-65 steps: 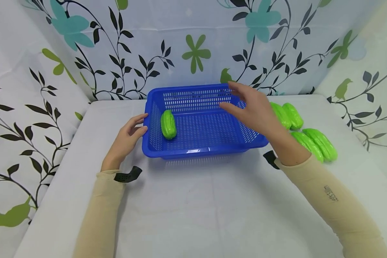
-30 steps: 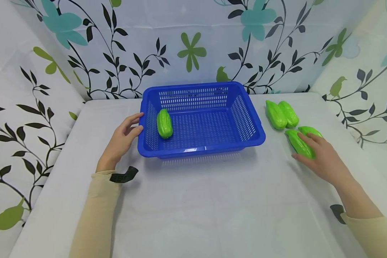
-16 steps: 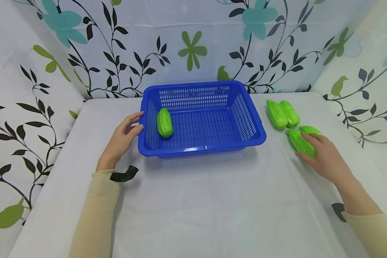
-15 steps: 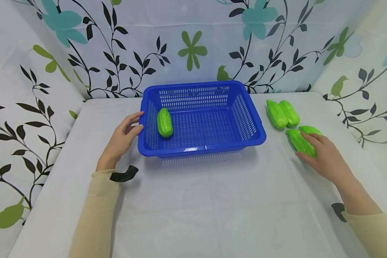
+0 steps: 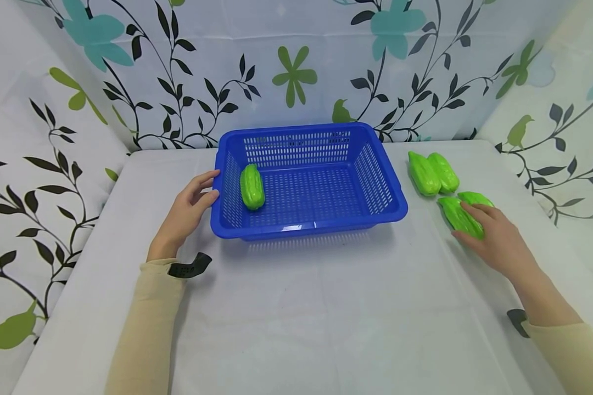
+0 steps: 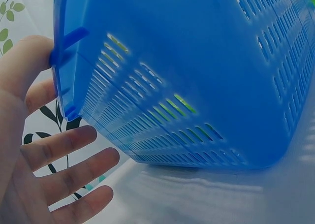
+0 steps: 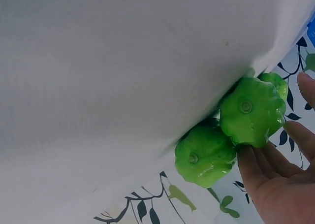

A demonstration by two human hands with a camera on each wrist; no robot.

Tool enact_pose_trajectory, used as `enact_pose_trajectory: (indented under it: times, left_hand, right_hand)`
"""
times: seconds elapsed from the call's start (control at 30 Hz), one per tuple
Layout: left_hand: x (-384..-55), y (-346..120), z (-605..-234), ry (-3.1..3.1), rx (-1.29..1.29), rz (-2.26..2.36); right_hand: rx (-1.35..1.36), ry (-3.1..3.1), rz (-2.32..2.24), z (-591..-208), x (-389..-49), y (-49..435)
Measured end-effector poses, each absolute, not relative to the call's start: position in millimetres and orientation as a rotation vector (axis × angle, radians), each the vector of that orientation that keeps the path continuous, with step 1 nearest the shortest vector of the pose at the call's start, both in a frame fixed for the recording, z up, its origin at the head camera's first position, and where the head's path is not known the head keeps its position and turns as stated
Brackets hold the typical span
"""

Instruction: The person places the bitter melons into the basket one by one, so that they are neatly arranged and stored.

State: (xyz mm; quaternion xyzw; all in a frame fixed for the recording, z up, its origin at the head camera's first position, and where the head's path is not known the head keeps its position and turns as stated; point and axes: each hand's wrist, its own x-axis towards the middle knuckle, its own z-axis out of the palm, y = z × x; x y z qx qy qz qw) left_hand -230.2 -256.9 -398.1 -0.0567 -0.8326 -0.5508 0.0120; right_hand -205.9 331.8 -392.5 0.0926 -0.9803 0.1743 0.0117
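A blue slotted plastic basket (image 5: 306, 225) stands at the back of the white table, one glossy green ribbed gourd (image 5: 252, 187) lying inside at its left. My left hand (image 5: 184, 211) touches the basket's left rim with thumb and index finger; in the left wrist view its other fingers are spread below the rim. At the right, my right hand (image 5: 499, 241) lies over a green gourd (image 5: 457, 213), fingers at the seam with a second gourd (image 5: 476, 197) beside it. In the right wrist view the thumb (image 7: 307, 88) stands apart from the gourd (image 7: 253, 113).
Two more green gourds (image 5: 434, 173) lie side by side between the basket and the right edge. A cloth (image 5: 296, 33) printed with leaves and flowers hangs behind the table and at both sides. A white sheet (image 5: 296, 318) covers the tabletop.
My right hand has moved from over the basket's right side out to the gourds at the right, and has stayed there about a second. The left hand stays on the rim.
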Motion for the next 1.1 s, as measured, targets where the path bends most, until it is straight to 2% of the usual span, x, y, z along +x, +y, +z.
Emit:
enact_pose_trajectory:
  times: [1.1]
  left_hand:
    - [-231.5,-258.0,-399.9,-2.605,-0.169,-1.716]
  right_hand:
    - [0.29,-3.082,0.553,-391.6,-219.1,326.7]
